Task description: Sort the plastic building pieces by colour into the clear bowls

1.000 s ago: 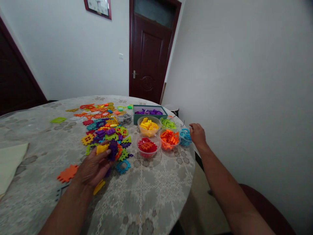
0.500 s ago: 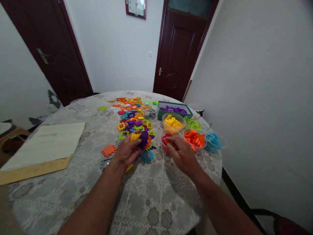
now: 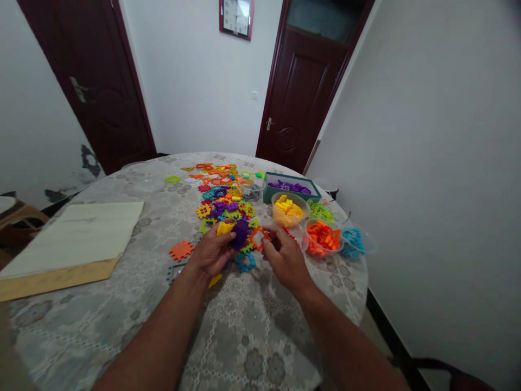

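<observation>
My left hand (image 3: 214, 252) is closed around plastic building pieces: a yellow piece (image 3: 225, 228) and a dark purple notched piece (image 3: 241, 233). Just to its right, my right hand (image 3: 285, 255) pinches the edge of an orange frame-shaped building piece (image 3: 258, 238). Beneath and behind the hands spreads a pile of mixed coloured pieces, with a blue frame piece (image 3: 245, 262) at its near edge. A tub with red pieces (image 3: 299, 234) is partly hidden behind my right hand.
Right of the pile stand tubs of yellow pieces (image 3: 288, 207), orange pieces (image 3: 323, 236), green pieces (image 3: 321, 210) and blue pieces (image 3: 353, 243). Behind them is a green box (image 3: 269, 194) holding purple pieces. An orange square (image 3: 181, 250) and paper sheets (image 3: 81, 233) lie left.
My right hand has moved left from over the red tub to beside my left hand, and now pinches the orange frame piece. My left hand stays almost in place with its pieces.
</observation>
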### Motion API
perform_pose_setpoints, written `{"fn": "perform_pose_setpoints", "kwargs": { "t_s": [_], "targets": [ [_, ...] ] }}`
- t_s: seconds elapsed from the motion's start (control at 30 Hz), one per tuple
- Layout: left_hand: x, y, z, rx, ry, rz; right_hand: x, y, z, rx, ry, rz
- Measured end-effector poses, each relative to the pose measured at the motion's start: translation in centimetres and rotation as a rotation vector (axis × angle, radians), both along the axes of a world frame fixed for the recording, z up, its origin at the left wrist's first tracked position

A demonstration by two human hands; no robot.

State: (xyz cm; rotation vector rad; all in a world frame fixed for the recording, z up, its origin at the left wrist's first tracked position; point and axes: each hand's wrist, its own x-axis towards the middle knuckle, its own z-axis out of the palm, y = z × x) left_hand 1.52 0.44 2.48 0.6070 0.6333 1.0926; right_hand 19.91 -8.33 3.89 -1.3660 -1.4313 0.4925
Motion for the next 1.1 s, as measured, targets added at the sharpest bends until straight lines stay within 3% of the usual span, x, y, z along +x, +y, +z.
{"fn": "perform_pose_setpoints", "kwargs": {
  "t_s": [0.13,0.3,0.53,0.73,0.87,1.1],
  "targets": [
    [0.0,0.2,0.2,-0.007,0.009,0.033,3.2,-1.9,1.0,0.012,-0.033,-0.107],
    [0.0,0.1,0.5,-0.031,0.032,0.067,9.7,-3.6,1.8,0.016,0.042,-0.372],
    [0.0,0.1,0.9,-0.052,0.062,0.084,16.5,-5.2,0.6,0.022,0.154,-0.577],
    [0.0,0.8,0.3,-0.030,0.076,0.117,20.0,-6.9,-0.8,0.130,0.216,-0.763],
    [0.0,1.0,0.3,-0.020,0.077,0.110,21.6,-7.5,-1.3,0.144,0.272,-0.775],
    [0.2,1.2,0.1,-0.015,0.033,0.126,20.4,-7.3,-1.7,0.087,0.281,-0.747]
  ]
}}
